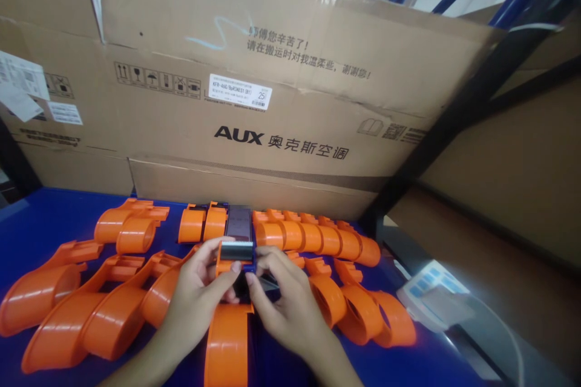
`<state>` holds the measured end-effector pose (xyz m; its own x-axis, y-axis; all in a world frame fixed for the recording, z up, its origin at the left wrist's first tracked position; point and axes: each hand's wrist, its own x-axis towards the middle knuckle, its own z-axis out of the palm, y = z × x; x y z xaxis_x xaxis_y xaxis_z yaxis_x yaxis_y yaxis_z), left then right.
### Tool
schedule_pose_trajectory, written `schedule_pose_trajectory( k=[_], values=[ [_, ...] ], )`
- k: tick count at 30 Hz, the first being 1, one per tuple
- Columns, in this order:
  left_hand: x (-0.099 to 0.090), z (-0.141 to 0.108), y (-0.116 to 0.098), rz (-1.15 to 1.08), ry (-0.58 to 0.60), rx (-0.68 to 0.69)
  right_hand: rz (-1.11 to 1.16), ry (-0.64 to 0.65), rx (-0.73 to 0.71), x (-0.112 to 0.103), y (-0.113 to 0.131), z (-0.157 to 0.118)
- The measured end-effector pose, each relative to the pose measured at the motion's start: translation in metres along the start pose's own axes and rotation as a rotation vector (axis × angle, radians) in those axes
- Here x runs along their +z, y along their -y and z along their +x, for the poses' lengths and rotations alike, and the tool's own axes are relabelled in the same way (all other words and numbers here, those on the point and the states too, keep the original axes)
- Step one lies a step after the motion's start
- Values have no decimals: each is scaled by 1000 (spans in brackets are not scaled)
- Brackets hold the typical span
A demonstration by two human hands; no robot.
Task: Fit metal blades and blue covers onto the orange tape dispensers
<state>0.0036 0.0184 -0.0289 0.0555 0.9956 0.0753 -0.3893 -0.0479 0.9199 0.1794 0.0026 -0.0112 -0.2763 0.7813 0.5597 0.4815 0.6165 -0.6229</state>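
Note:
Between both hands is an orange tape dispenser head (224,266) with a toothed metal cutting strip (236,249) across its top and a dark blue piece at its right side. My left hand (200,284) grips it from the left, thumb pressed on its front. My right hand (285,296) is closed at the right end, thumb and fingers pinching around the dark blue piece. Just below hangs an orange band (226,347); whether it joins the held part I cannot tell, as the hands hide the link.
Orange dispenser bodies (113,323) lie in rows on the blue table (272,369) at left, with more bodies (318,239) at right. A dark grey box (239,222) stands behind my hands. A large carton (290,115) walls the back. At right lies a white-and-blue device (433,290) with a cable.

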Motion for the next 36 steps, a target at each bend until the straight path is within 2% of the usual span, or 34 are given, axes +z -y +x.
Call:
schedule_pose_trajectory(
  k=[3,7,12,14,17,19,21,26,28,32,36],
  values=[
    [-2,-5,3,-20,-2,-52,105,-18,81,-7,1,-2],
    [-1,-11,-5,-117,51,-199,402,-58,243,-13,-1,-2],
    [4,-18,-9,-200,202,-323,778,202,307,-17,0,0],
    [3,-20,-6,-210,273,-331,831,238,305,-18,0,0],
    [-3,-22,0,-256,440,-318,777,180,295,-17,-2,-1],
    [-8,-24,2,-303,494,-286,697,142,280,-15,-1,-1],
    [-12,-24,5,-285,439,-232,629,121,269,-12,1,-1],
    [-14,-18,10,-16,251,-101,591,119,310,-8,10,-2],
    [-12,-16,11,41,231,-78,636,119,337,-6,12,-2],
    [-9,-18,8,56,231,-67,642,80,303,-6,12,-1],
    [-6,-18,3,-73,237,-178,510,94,301,-11,9,2]
  ],
)
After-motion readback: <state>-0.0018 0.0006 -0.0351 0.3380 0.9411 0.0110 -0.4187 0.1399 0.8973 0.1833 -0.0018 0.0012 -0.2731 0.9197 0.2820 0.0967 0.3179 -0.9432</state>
